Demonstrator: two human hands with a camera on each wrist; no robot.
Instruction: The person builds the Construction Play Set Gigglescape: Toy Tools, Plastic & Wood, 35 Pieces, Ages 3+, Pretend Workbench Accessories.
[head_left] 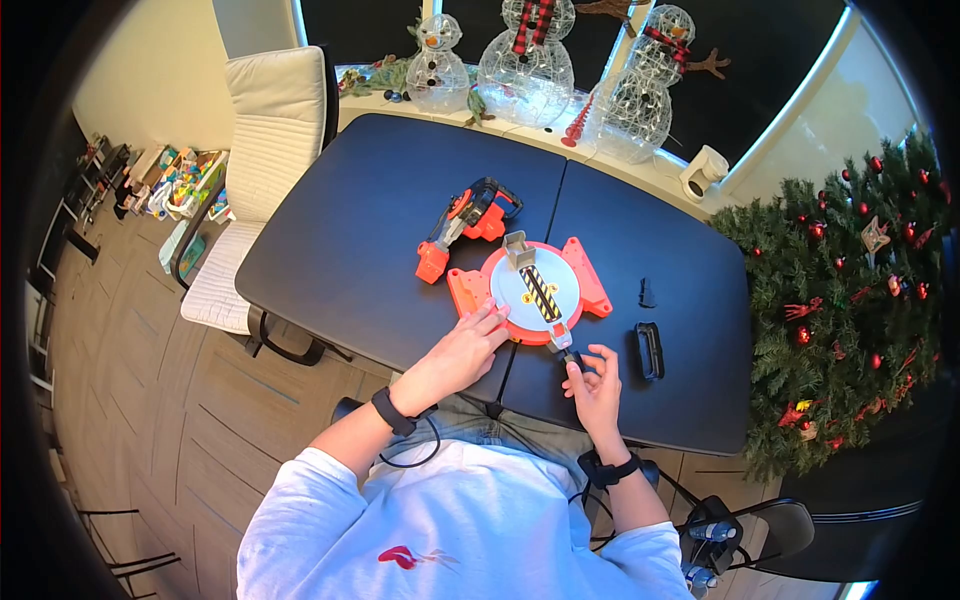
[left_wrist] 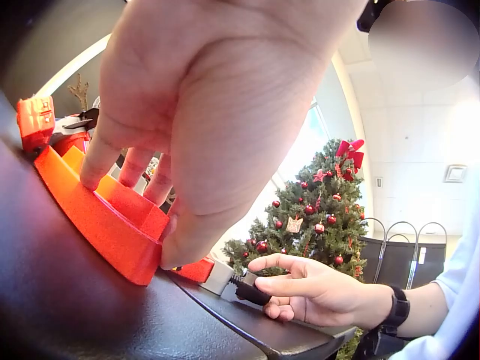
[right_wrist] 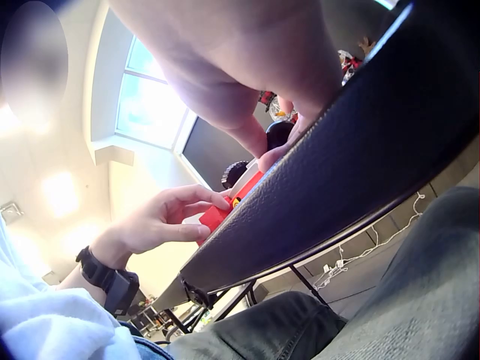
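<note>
An orange toy saw base [head_left: 590, 290] with a grey round turntable [head_left: 515, 293] lies flat on the dark table. A strip of black-and-yellow stripes crosses the turntable. My left hand [head_left: 460, 350] holds the base at its front left edge, fingers over the top and thumb at the near side. At the front of the base, my right hand [head_left: 597, 395] pinches a black knob [left_wrist: 251, 291] between thumb and fingers. The knob sits at the end of the grey arm [head_left: 560, 336]; its inner end is hidden by the fingertips in the head view.
Behind the base lies an orange-and-black toy saw head [head_left: 465, 222]. To the right are a small black part [head_left: 647, 292] and a black oblong frame [head_left: 649, 350]. A decorated Christmas tree [head_left: 840, 300] stands beside the table's right edge, a white chair [head_left: 265, 150] at its left.
</note>
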